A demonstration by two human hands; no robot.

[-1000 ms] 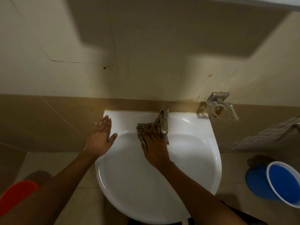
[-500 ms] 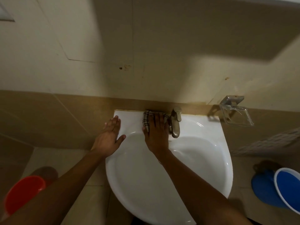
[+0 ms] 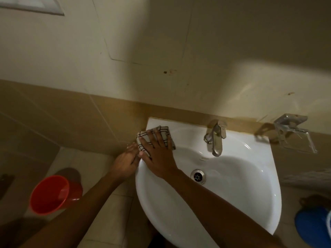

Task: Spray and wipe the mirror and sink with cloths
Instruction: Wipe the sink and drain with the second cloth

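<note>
The white sink [image 3: 223, 203] fills the lower right of the frame, and my right hand [image 3: 157, 154] presses the checked cloth [image 3: 161, 135] flat, fingers spread, on its upper-left rim corner. Unwiped rim runs rightward toward the tap [image 3: 215, 138], so this hand is nearer. My left hand [image 3: 125, 164] rests open against the sink's left edge. Half a second ago the cloth sat beside the tap; it has slid left.
</note>
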